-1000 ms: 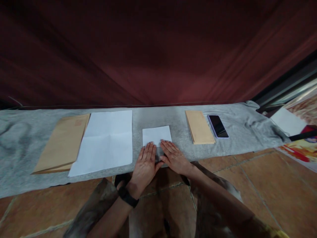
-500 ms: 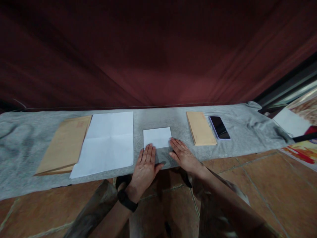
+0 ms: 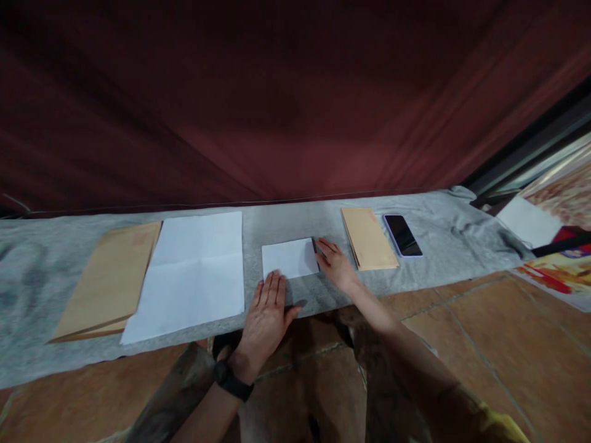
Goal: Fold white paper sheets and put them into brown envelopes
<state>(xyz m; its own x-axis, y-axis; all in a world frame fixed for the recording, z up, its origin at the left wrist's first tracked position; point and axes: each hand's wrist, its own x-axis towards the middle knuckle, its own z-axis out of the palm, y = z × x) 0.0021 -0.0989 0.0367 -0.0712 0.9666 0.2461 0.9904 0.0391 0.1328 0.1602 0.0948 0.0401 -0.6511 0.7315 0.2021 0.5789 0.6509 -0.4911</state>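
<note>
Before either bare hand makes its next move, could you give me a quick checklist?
1. Left hand, black-banded at the wrist, touching the near edge of the small white paper rectangle: ok.
2. Right hand at the rectangle's right edge: ok.
3. Right fingers pinching that edge: cannot tell.
4. Large white creased paper sheet apart from the rectangle: ok.
5. Narrow tan oblong paper packet clear of the right hand: ok.

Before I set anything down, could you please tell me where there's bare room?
Bare grey cloth lies right of the phone, and beyond the small white paper, between the large white sheet and small brown stack. The large brown stack crowds the sheet's left.
</note>
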